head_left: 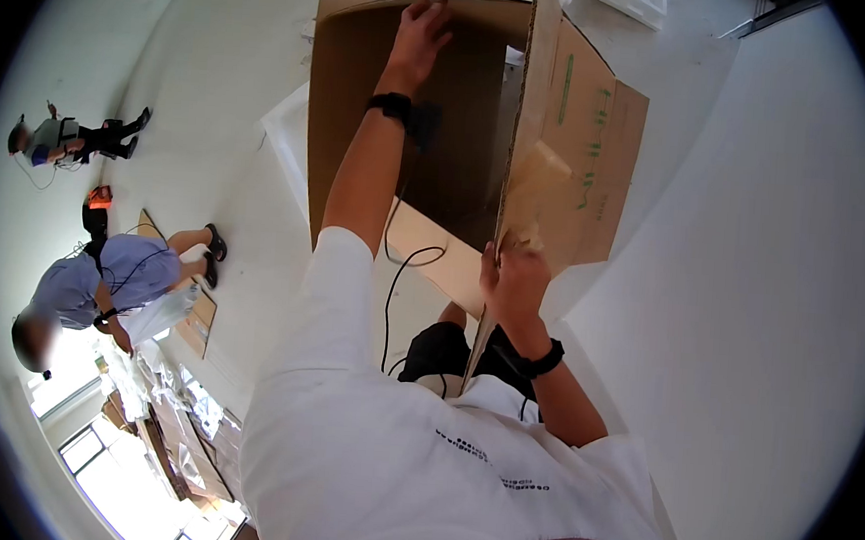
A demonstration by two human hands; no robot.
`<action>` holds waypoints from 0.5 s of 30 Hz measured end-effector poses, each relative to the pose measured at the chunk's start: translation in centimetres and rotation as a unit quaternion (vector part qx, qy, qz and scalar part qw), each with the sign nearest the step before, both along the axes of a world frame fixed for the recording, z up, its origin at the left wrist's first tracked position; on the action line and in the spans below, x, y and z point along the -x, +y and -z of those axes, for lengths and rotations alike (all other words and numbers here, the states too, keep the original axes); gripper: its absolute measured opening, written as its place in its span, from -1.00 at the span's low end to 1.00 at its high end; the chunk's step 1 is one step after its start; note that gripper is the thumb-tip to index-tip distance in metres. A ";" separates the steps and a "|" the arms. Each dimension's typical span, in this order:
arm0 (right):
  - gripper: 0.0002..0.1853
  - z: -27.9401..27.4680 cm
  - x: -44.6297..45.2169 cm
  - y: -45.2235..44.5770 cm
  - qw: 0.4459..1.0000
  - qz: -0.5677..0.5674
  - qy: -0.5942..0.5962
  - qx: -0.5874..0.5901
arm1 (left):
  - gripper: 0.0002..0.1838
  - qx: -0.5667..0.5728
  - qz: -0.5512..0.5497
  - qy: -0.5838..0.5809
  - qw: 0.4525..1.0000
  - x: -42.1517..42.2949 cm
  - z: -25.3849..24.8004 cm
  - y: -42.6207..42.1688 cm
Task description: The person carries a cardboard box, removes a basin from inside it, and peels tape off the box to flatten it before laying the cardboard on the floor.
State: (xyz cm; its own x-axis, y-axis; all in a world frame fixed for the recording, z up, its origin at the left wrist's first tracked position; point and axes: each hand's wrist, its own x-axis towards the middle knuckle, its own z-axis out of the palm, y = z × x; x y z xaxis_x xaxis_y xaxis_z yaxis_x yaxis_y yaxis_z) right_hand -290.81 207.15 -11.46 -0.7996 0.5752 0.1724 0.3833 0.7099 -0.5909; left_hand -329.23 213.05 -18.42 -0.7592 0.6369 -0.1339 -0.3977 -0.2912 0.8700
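Note:
A large open cardboard box (583,160) stands in front of me, with green marks on its right side and its dark inside facing me. My left hand (420,42) reaches across the opening to the far edge, its fingers bent near the rim; whether they grip it is hard to tell. Lower right, my right hand (516,280) is closed round the near edge of the upright cardboard flap. Loose brown tape (539,173) hangs on that flap just above my right hand. A black cable (388,297) hangs below my left arm.
Two people are on the left, one (120,271) bending over cardboard and plastic wrap, another (74,139) farther off. A white wall (746,319) rises on the right. A white tray (635,0) lies beyond the box. Flattened cardboard and wrap are piled at the lower left.

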 end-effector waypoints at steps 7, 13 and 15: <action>-0.83 -1.4 11.1 1.2 0.996 -0.070 0.015 0.047 | 0.14 0.157 0.046 0.054 0.985 8.2 -0.2 1.8; -0.76 0.3 19.1 0.7 0.988 -0.110 -0.047 0.097 | -0.21 0.330 0.176 0.043 0.927 16.9 3.5 -5.5; -0.74 2.1 21.1 1.0 0.981 -0.118 -0.075 0.133 | -0.42 0.392 0.333 0.218 0.829 15.3 9.0 -12.0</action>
